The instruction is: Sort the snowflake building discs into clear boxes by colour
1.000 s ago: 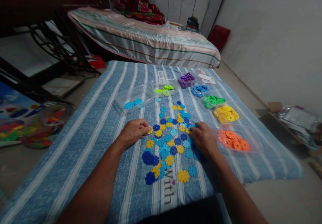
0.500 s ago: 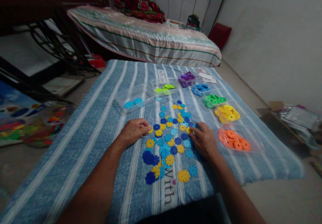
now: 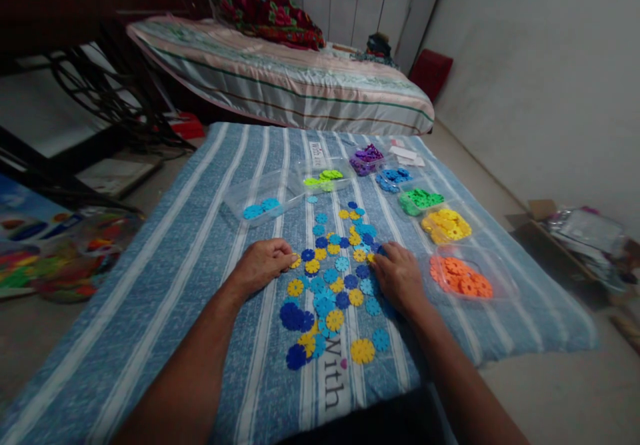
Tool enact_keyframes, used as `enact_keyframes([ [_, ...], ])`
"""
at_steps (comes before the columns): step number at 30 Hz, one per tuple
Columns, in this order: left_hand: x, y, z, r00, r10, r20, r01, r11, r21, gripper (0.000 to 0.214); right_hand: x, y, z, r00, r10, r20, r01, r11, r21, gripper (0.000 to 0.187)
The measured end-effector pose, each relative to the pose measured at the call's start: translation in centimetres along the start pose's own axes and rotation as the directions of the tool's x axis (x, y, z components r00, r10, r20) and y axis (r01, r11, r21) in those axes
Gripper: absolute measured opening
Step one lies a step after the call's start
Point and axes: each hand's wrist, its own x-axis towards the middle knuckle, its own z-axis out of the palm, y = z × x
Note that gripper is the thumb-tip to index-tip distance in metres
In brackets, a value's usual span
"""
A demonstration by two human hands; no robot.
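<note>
Loose flower-shaped discs (image 3: 331, 276) in blues and yellow lie spread on the striped cloth (image 3: 190, 285). At their 9 o'clock the left hand (image 3: 267, 263) pinches a yellow disc (image 3: 295, 261) between thumb and fingers. At 3 o'clock the right hand (image 3: 399, 274), fingers curled, meets another yellow disc (image 3: 371, 257); whether it grips, I cannot tell. Farther toward 3 sits the orange-disc tub (image 3: 504, 278); the lime-disc tub (image 3: 313, 168) stands at 12.
</note>
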Motion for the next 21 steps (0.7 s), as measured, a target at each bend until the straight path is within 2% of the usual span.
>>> enact_keyframes([
  [5,0.0,-0.1,0.0,1.0,0.006,-0.01,-0.006,1.0,0.007,0.027,0.3,0.6,-0.4,0.987,-0.024,-0.161,0.032,0.998,0.047,0.023],
  [9,-0.1,0.1,0.0,1.0,-0.002,-0.015,0.002,1.0,0.012,0.026,1.9,3.1,-3.0,0.963,-0.026,-0.268,0.023,1.0,-0.016,0.021],
  [11,-0.1,0.1,0.0,1.0,-0.001,-0.017,0.001,1.0,0.007,0.026,2.9,5.3,-4.8,0.945,0.024,-0.327,-0.059,0.993,-0.099,0.02],
  [13,-0.1,0.2,0.0,1.0,-0.003,-0.018,0.003,1.0,0.003,0.026,3.7,7.6,-6.3,0.907,0.129,-0.4,-0.213,0.962,-0.171,0.021],
  [16,-0.2,0.4,0.0,0.999,-0.012,-0.03,0.012,1.0,-0.001,0.026,4.2,9.5,-7.3,0.842,0.255,-0.476,-0.378,0.908,-0.182,0.019],
  [18,-0.3,0.5,0.0,0.999,-0.015,-0.035,0.015,1.0,-0.002,0.027,3.9,9.0,-6.7,0.854,0.255,-0.454,-0.339,0.934,-0.114,0.019],
  [21,-0.3,0.6,0.0,0.999,-0.013,-0.034,0.013,1.0,-0.001,0.028,3.1,5.7,-4.4,0.94,0.117,-0.319,-0.098,0.992,0.077,0.02],
])
